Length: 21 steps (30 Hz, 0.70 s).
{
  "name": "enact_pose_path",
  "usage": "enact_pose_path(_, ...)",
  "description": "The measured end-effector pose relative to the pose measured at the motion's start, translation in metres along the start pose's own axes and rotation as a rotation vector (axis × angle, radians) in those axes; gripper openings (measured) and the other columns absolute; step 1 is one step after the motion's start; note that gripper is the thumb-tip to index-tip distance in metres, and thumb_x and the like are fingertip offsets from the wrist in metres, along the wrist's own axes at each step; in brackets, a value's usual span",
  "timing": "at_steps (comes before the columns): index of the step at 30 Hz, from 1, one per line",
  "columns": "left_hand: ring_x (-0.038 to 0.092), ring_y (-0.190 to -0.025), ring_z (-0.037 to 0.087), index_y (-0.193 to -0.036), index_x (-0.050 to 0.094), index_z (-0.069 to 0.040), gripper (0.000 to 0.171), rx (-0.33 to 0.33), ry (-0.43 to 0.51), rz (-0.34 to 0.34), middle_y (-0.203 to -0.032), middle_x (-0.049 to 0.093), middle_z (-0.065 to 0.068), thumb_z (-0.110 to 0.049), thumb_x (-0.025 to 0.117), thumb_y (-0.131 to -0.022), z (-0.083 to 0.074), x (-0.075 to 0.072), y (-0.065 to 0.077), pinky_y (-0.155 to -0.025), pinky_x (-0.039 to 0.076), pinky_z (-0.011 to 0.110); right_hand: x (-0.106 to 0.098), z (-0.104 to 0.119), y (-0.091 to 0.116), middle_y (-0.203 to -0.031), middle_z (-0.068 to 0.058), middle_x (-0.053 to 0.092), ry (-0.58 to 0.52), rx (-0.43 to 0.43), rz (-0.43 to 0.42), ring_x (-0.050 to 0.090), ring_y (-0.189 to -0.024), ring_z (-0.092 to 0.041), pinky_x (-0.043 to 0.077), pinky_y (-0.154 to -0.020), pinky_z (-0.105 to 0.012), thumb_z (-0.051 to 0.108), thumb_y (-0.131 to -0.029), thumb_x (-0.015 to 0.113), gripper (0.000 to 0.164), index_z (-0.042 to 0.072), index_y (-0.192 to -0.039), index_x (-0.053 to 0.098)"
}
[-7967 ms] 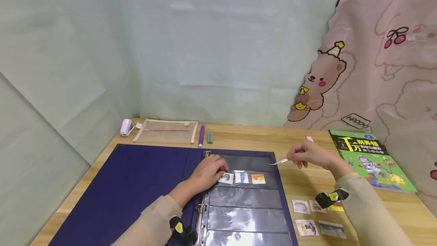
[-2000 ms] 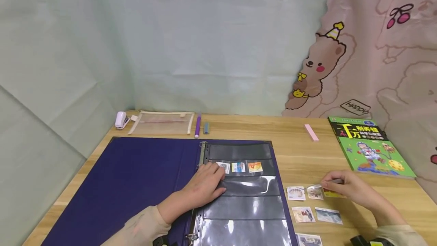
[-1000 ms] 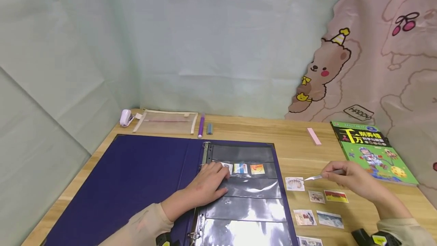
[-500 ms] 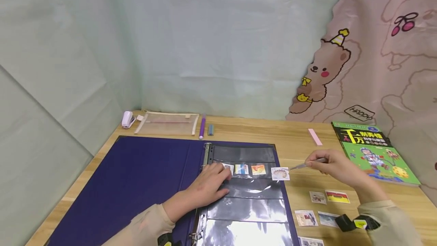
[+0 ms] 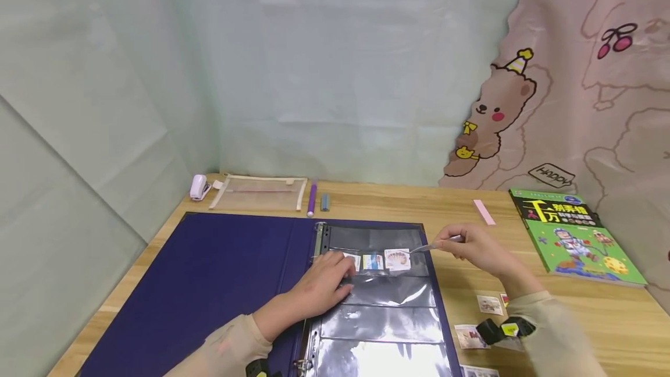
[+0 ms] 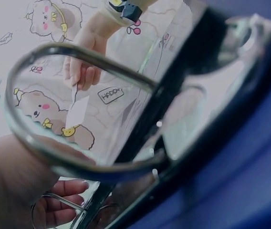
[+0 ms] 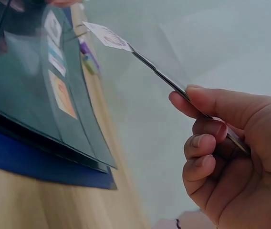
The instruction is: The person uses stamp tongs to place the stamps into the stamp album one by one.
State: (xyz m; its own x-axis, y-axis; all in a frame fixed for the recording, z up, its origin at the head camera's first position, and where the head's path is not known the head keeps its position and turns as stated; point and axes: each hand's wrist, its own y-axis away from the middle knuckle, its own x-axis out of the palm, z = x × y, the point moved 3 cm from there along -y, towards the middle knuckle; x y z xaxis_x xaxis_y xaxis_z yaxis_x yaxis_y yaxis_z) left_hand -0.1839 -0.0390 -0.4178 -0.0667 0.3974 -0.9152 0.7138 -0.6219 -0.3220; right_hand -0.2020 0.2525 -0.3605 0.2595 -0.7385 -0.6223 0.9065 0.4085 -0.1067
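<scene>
Album (image 5: pixel 230 266): lies open, with dark pocket strips on the right.
Left hand (image 5: pixel 318 285): rests relaxed on the page, gripping nothing we see.
Right hand (image 5: pixel 472 247): pinches the tweezers.
Tweezers (image 7: pixel 166 78): hold the stamp's edge.
Stamp (image 5: pixel 398 260): raised over the second strip; we judge this carrying, next needing alignment with a pocket opening.

Small printed paper stamps (image 5: pixel 373 262), pocketed: I'm counting three
Loose stamps (image 5: pixel 468 336): I'm seeing five
Silver metal tweezers (image 5: pixel 423 248): I'm holding one pair
White stamp (image 5: pixel 398 259), tweezered: one
Navy ring binder (image 5: pixel 225 272): one
Green-and-black book (image 5: pixel 581 240), purple pen (image 5: pixel 312 198), lilac stapler (image 5: pixel 198 186), beige mesh pouch (image 5: pixel 259 199), pink strip (image 5: pixel 484 212), blue-grey block (image 5: pixel 325 202): one each
</scene>
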Motion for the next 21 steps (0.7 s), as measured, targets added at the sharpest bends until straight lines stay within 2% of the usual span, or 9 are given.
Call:
enact_pose_path(7,0.045,-0.075,0.007,-0.081,0.054,-0.017,0.011,-0.001,0.071,-0.067,-0.073,0.049,-0.009,-0.014,0.064,-0.079,0.001,-0.003,-0.006,-0.074,0.038,0.025,0.017,-0.004,-0.015,-0.061,0.008,0.048,-0.044,0.056,0.002,0.041,-0.053,-0.001,0.040,-0.050,-0.023,0.021,-0.086,0.058,0.021,0.002,-0.089,0.065)
enact_pose_path(12,0.045,-0.073,0.006,-0.079,0.053,-0.017,0.010,-0.037,0.139,-0.048,-0.071,0.049,-0.010,-0.014,0.062,-0.082,0.003,-0.003,-0.009,-0.071,0.037,0.022,0.028,-0.005,-0.025,-0.059,0.005,0.047,-0.073,0.067,0.007,0.040,-0.051,-0.002,0.038,-0.047,-0.022,0.018,-0.086,0.058,0.018,0.001,-0.088,0.064)
enact_pose_path(21,0.043,-0.073,0.006,-0.080,0.053,-0.017,0.009,-0.058,0.230,-0.024,-0.071,0.048,-0.010,-0.013,0.060,-0.084,0.003,-0.007,-0.010,-0.067,0.036,0.020,0.050,-0.006,-0.033,-0.069,-0.002,0.056,-0.137,0.078,0.061,0.045,-0.054,-0.003,0.042,-0.048,-0.023,0.015,-0.085,0.059,0.021,-0.005,-0.089,0.063)
